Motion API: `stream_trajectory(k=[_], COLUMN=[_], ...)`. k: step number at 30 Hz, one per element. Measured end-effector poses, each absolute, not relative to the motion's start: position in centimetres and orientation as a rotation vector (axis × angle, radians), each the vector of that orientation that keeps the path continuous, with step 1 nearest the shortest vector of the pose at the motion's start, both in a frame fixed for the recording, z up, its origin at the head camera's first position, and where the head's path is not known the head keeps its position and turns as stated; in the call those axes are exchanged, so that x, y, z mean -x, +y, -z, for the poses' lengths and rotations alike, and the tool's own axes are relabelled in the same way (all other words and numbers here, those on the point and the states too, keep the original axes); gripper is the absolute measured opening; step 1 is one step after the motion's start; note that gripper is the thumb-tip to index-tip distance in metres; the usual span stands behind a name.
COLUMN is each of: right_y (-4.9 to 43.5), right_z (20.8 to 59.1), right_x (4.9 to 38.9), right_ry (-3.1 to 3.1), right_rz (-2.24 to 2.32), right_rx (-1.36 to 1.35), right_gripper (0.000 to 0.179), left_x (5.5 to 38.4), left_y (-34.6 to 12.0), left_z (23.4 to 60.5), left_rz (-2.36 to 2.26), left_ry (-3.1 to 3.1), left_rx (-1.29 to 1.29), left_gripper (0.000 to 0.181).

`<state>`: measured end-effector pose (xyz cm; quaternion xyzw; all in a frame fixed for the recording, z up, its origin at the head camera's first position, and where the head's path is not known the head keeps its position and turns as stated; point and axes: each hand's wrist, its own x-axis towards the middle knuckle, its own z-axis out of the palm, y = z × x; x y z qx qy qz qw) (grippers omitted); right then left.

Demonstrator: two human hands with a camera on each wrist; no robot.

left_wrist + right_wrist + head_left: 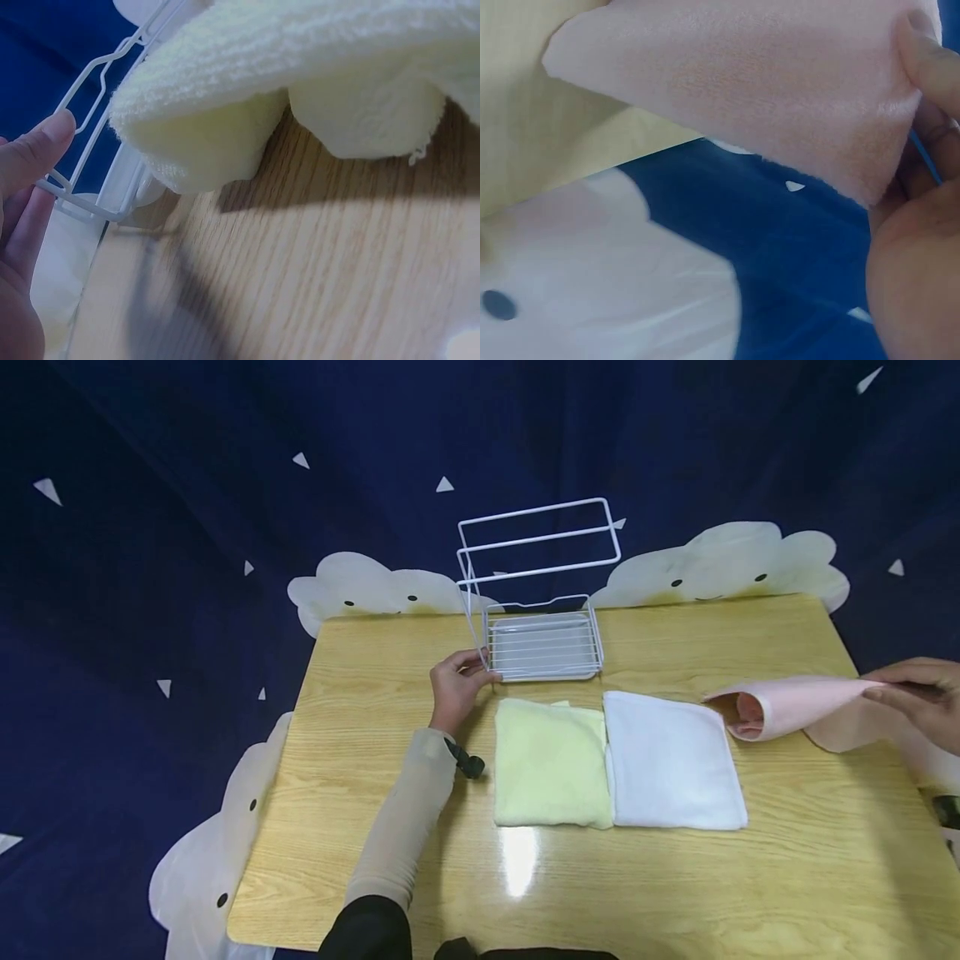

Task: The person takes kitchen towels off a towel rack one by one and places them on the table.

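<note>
A white wire rack (546, 643) with a tray in its base stands at the back of the table. My left hand (454, 687) pinches its lower left corner; in the left wrist view the thumb (56, 127) lies over the wire. Off to the right, my right hand (926, 697) pinches the edge of a pink towel (802, 702). That towel is partly raised, its left end curled over near the table. A folded yellow towel (551, 764) and a folded white towel (671, 764) lie side by side in front of the rack.
The wooden table (360, 710) has its right edge beneath the pink towel. Behind it hangs a dark blue curtain (360, 460) with white triangles. Cloud-shaped cutouts (727, 568) border the table at the back and left.
</note>
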<state>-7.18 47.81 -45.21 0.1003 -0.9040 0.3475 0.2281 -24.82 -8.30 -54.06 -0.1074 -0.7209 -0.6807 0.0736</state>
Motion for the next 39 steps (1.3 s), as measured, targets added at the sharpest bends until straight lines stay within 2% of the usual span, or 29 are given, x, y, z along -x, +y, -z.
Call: stream_trajectory(k=[2, 7, 14, 17, 20, 22, 30, 39], right_y=[48.0, 48.5, 47.5, 47.0, 46.7, 46.6, 46.2, 46.0], right_z=[45.8, 47.5, 49.4, 50.4, 51.4, 52.0, 53.3, 54.5], right_x=[6.3, 4.0, 0.8, -0.4, -1.4, -2.0, -3.5, -4.1], right_ry=[-2.474, -2.447, -2.452, -2.501, -2.546, -2.575, -2.840, -2.911], right_rz=[-0.980, -1.031, -1.090, -1.036, -0.991, -0.952, -0.613, -0.505], right_rx=[-0.255, -0.222, -0.249, -0.253, -0.229, -0.216, -0.060, -0.063], right_gripper=[0.003, 0.004, 0.041, 0.029, 0.009, 0.004, 0.021, 0.026], left_x=[24.9, 25.1, 25.2, 25.1, 25.0, 25.0, 25.0, 24.7], left_y=[-8.3, -8.5, -8.6, -8.6, -8.5, -8.4, -8.3, -8.4], left_z=[54.1, 54.2, 54.2, 54.1, 54.0, 54.1, 54.1, 54.3], left_rz=[2.041, 2.034, 2.047, 2.059, 2.073, 2.074, 2.060, 2.038], left_ry=[-2.166, -2.146, -2.140, -2.134, -2.138, -2.144, -2.135, -2.142], left_rx=[0.310, 0.352, 0.344, 0.339, 0.319, 0.306, 0.310, 0.356], left_gripper=[0.041, 0.042, 0.042, 0.043, 0.043, 0.043, 0.043, 0.042])
